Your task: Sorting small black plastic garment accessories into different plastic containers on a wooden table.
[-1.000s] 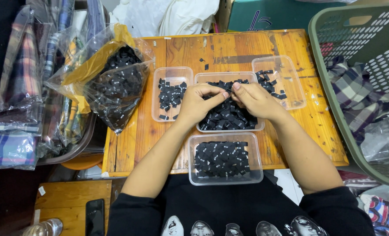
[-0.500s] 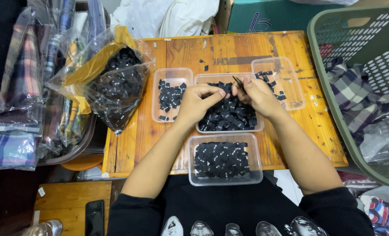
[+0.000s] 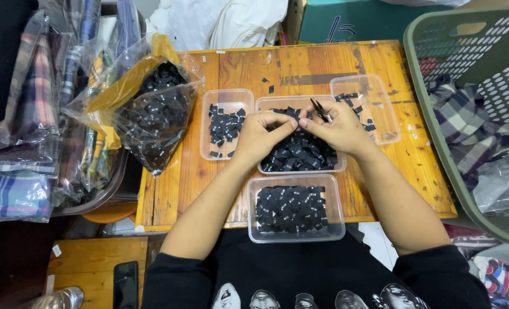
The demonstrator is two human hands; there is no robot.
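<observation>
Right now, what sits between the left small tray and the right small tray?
Head view: the middle tray piled with black labels, with both hands, left hand and right hand, over it.

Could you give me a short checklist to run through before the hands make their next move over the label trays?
1. Both hands over the middle tray: ok; left hand and right hand meet fingertip to fingertip.
2. Tool in right hand: ok; thin dark snips stick up from it.
3. Label pinched between the fingers: cannot tell, hidden.
4. Near tray holds neat rows of black labels: ok.
5. Loose labels lie on the wooden table outside the trays: not ok.
</observation>
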